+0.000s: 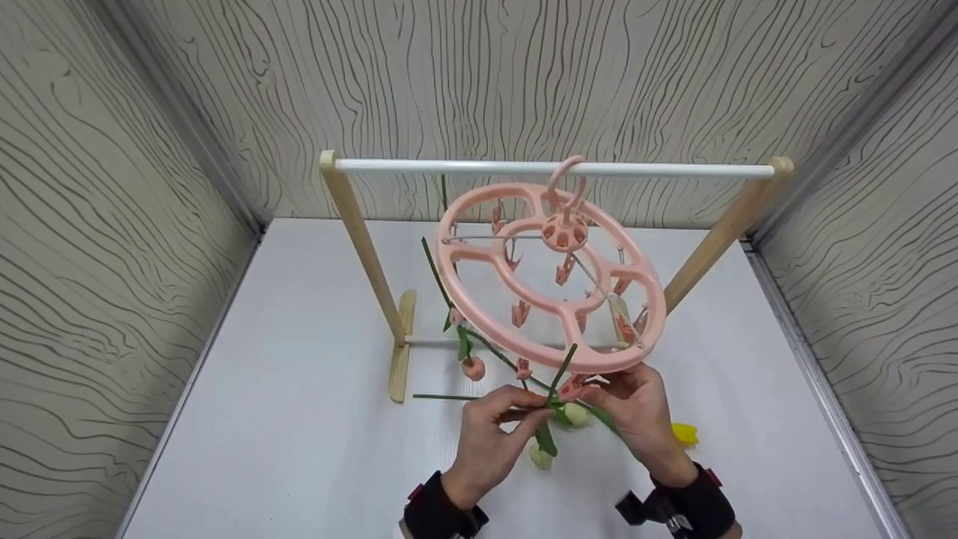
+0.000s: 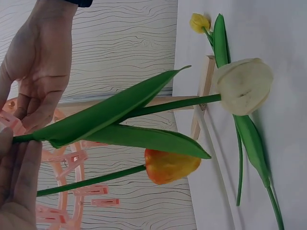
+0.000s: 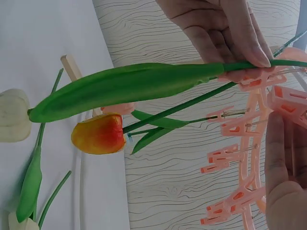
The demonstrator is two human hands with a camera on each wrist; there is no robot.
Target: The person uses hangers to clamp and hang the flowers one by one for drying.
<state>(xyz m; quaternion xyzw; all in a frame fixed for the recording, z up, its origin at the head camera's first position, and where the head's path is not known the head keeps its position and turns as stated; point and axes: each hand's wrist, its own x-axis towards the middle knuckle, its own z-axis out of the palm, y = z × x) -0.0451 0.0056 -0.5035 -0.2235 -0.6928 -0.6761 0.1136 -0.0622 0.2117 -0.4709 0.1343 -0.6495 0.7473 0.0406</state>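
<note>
Pinching a white tulip (image 2: 244,87) by its stem, the left hand (image 1: 495,430) is beside a pink clip (image 1: 572,388) gripped by the right hand (image 1: 645,415), its fingers partly hidden beneath the pink hanger (image 1: 565,233). An orange tulip (image 2: 172,166) is mostly covered in the head view; the right wrist view crops the white bloom.

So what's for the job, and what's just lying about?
In the job, it seems: white tulip in the left hand; pink clip in the right hand; round hanger; rack; hanging orange tulip; hanging pink tulip.

Just lying there, perhaps waiting: other white tulip; yellow tulip.
</note>
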